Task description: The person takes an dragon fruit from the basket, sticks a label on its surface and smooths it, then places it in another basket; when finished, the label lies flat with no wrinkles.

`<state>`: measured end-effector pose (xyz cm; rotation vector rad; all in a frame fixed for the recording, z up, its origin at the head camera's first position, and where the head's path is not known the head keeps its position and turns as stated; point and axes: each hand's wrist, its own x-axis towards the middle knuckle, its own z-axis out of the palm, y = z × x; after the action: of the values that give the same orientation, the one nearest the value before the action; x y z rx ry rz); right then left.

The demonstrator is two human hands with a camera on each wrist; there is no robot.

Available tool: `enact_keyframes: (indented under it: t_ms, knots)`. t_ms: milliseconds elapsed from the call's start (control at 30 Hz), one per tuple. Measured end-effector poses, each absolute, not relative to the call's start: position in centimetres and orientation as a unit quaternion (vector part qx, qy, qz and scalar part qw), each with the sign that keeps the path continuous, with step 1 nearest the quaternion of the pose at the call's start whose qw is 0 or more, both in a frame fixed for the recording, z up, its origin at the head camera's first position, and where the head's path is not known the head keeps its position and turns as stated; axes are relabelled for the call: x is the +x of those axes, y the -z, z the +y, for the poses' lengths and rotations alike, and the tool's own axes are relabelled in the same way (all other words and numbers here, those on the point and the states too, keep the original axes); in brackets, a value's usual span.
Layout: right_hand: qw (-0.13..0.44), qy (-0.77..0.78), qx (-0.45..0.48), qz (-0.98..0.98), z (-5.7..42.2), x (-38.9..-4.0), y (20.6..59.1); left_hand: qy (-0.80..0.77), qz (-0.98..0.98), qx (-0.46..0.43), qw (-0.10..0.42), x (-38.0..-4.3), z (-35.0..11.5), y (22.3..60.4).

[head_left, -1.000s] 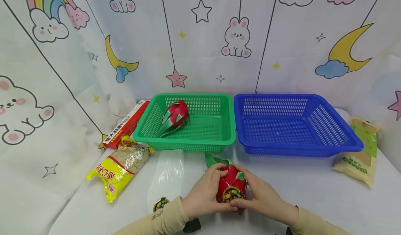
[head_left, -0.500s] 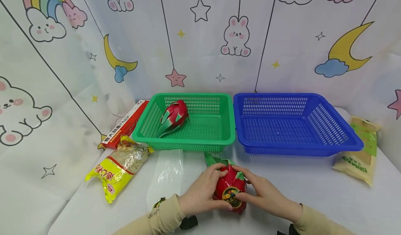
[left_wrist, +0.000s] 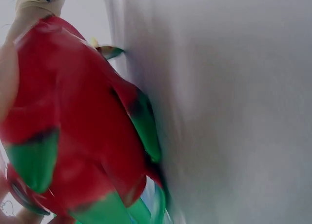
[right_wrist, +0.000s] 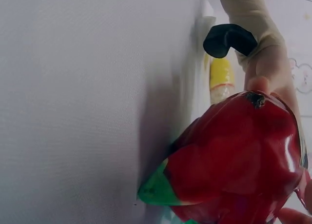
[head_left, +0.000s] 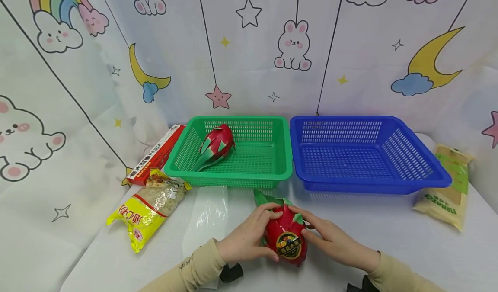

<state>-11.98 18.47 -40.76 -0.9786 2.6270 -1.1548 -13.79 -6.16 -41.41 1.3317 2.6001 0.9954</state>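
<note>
A shiny red dragon fruit (head_left: pixel 285 223) with green scale tips lies on the white table between both hands. Facing the person, a round black sticker (head_left: pixel 289 245) with colourful fruit and gold lettering sits on it. My left hand (head_left: pixel 249 235) holds its left side, fingers bent over the top, thumb at the near edge. On the other side my right hand (head_left: pixel 334 240) holds it lightly with index finger and thumb. Close up, the left wrist view shows the red skin (left_wrist: pixel 92 97). In the right wrist view, the fruit's rounded end (right_wrist: pixel 239 151) hides most fingers.
Behind stand a green basket (head_left: pixel 233 182) holding another dragon fruit (head_left: pixel 218 144), and a blue basket (head_left: pixel 373 186). At left are a clear plastic sheet (head_left: pixel 206 214), a yellow food bag (head_left: pixel 149 212) and a red pasta box (head_left: pixel 155 155). A beige packet (head_left: pixel 447 188) lies right.
The right thumb has moved off the sticker to the fruit's right side. My left thumb has drawn back leftwards, so the whole sticker now shows. The fruit stays in place.
</note>
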Motion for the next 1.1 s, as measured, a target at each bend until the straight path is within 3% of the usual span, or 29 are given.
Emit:
enact_keyframes:
  t_ms: [233,467,1100]
  knots:
    - [0.040,0.355,-0.289,0.888,18.0,-11.6,40.6,-0.333,0.845,0.417,0.041,-13.5,-5.9,41.1]
    - [0.004,0.318,-0.280,0.906,17.4,-10.9,40.8,-0.331,0.858,0.394,0.016,-13.4,-5.5,41.1]
    - [0.052,0.345,-0.332,0.876,18.7,-11.8,40.9,-0.330,0.852,0.406,0.009,-13.7,-5.7,41.4]
